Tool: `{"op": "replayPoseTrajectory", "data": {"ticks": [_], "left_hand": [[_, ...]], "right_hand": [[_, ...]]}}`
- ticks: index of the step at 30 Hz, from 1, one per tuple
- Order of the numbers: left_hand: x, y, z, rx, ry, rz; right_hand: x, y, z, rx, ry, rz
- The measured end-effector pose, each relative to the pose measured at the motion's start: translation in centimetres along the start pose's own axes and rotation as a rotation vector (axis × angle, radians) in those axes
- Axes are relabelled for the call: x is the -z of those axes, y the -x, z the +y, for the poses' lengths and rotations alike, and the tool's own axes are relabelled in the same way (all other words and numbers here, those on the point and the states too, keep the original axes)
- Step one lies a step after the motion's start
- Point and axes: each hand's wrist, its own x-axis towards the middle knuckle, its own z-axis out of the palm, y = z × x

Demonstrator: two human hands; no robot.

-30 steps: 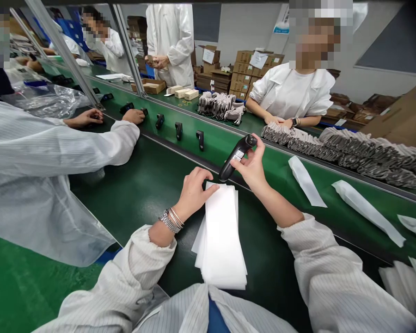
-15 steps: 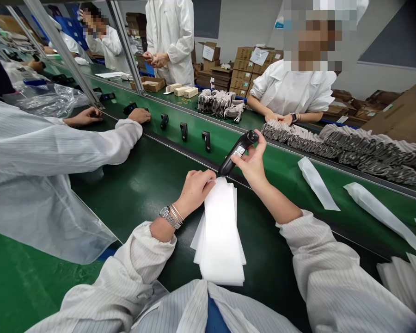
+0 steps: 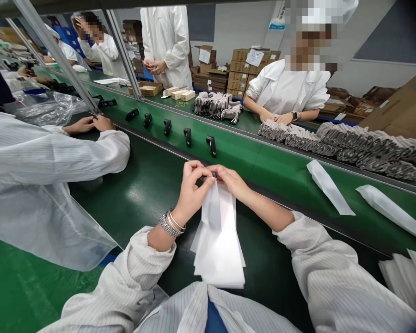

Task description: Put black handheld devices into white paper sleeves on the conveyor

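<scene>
My left hand (image 3: 192, 188) pinches the upper end of a translucent white sleeve bag (image 3: 211, 210), which hangs over a fanned stack of white sleeve bags (image 3: 223, 263) on the dark green bench. Against it, my right hand (image 3: 231, 181) curls its fingers around a black handheld device (image 3: 214, 174). Only a small dark bit of the device shows between the hands; the rest is hidden by fingers and the bag. How far it is inside the bag I cannot tell.
Several black devices (image 3: 211, 145) stand in a row on the green conveyor belt (image 3: 256, 162). Filled white sleeves (image 3: 329, 187) lie to the right. Bundled grey cables (image 3: 350, 143) line the far ledge. A co-worker's sleeve (image 3: 55, 148) reaches in at left; another person stands opposite.
My right hand has brought the black device down to the bag's upper end, and the device is now mostly hidden. The belt items have shifted right. The co-worker's hands at left have drawn together.
</scene>
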Motion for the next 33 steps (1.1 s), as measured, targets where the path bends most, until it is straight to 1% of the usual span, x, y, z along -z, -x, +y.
{"op": "replayPoseTrajectory", "data": {"ticks": [2, 3, 4, 5, 6, 7, 8, 9, 10, 11, 12, 13, 14, 15, 16, 17, 18, 20, 23, 25, 26, 28, 31, 32, 33], "left_hand": [[0.1, -0.2, -0.1, 0.072, 0.026, 0.06], [0.2, -0.3, -0.3, 0.108, 0.035, 0.069], [0.3, -0.5, -0.6, 0.137, 0.036, 0.062], [0.3, -0.6, -1.1, 0.156, 0.022, 0.039], [0.4, -0.7, -1.6, 0.17, -0.012, 0.004], [0.5, -0.8, -2.2, 0.184, -0.063, -0.039], [0.5, -0.8, -2.7, 0.201, -0.122, -0.085], [0.5, -0.8, -3.1, 0.219, -0.181, -0.136], [0.5, -0.8, -3.4, 0.233, -0.229, -0.191], [0.4, -0.8, -3.6, 0.234, -0.259, -0.242], [0.3, -0.8, -3.7, 0.22, -0.277, -0.282], [0.1, -0.7, -3.6, 0.191, -0.293, -0.307], [0.0, -0.7, -3.5, 0.151, -0.315, -0.316], [-0.1, -0.6, -3.4, 0.109, -0.342, -0.314], [-0.2, -0.5, -3.2, 0.073, -0.37, -0.307], [-0.2, -0.5, -3.1, 0.047, -0.395, -0.304], [-0.2, -0.4, -3.0, 0.029, -0.41, -0.309], [-0.1, -0.3, -2.9, 0.013, -0.406, -0.328], [0.3, -0.2, -2.7, 0.001, -0.376, -0.355], [0.5, -0.2, -2.6, -0.015, -0.383, -0.357], [0.6, -0.2, -2.6, -0.027, -0.393, -0.349], [0.6, -0.2, -2.6, -0.05, -0.401, -0.322], [0.5, -0.2, -2.5, -0.058, -0.372, -0.283], [0.5, -0.2, -2.4, -0.055, -0.348, -0.279], [0.4, -0.2, -2.2, -0.052, -0.316, -0.278]], "right_hand": [[-1.0, 0.5, 0.0, -0.086, -0.077, -0.159], [-1.3, 0.6, -0.1, -0.132, -0.125, -0.204], [-1.4, 0.6, -0.2, -0.173, -0.172, -0.205], [-1.0, 0.4, -0.4, -0.197, -0.213, -0.155], [-0.3, 0.0, -0.7, -0.195, -0.231, -0.058], [0.9, -0.6, -0.9, -0.168, -0.209, 0.072], [2.5, -1.3, -1.1, -0.121, -0.133, 0.212], [4.4, -2.3, -1.1, -0.07, -0.006, 0.339], [6.5, -3.3, -1.1, -0.018, 0.169, 0.458], [8.6, -4.3, -0.9, 0.004, 0.394, 0.549], [10.4, -5.4, -0.5, -0.031, 0.633, 0.577], [11.9, -6.3, 0.0, -0.099, 0.841, 0.579], [12.9, -7.3, 0.7, -0.17, 1.013, 0.561], [13.4, -8.1, 1.4, -0.234, 1.141, 0.531], [13.4, -8.9, 2.1, -0.279, 1.213, 0.499], [13.0, -9.6, 2.9, -0.305, 1.234, 0.466], [12.4, -10.3, 3.6, -0.32, 1.211, 0.435], [10.8, -11.6, 4.8, -0.356, 1.046, 0.403], [9.3, -12.7, 6.0, -0.388, 0.781, 0.433], [8.8, -12.5, 6.1, -0.39, 0.69, 0.454], [8.5, -12.1, 6.0, -0.382, 0.642, 0.453], [7.8, -10.3, 5.2, -0.299, 0.422, 0.433], [5.9, -6.3, 3.2, -0.063, -0.026, 0.353], [5.2, -5.1, 2.4, -0.002, -0.118, 0.33], [4.6, -3.9, 1.7, 0.038, -0.157, 0.309]]}}
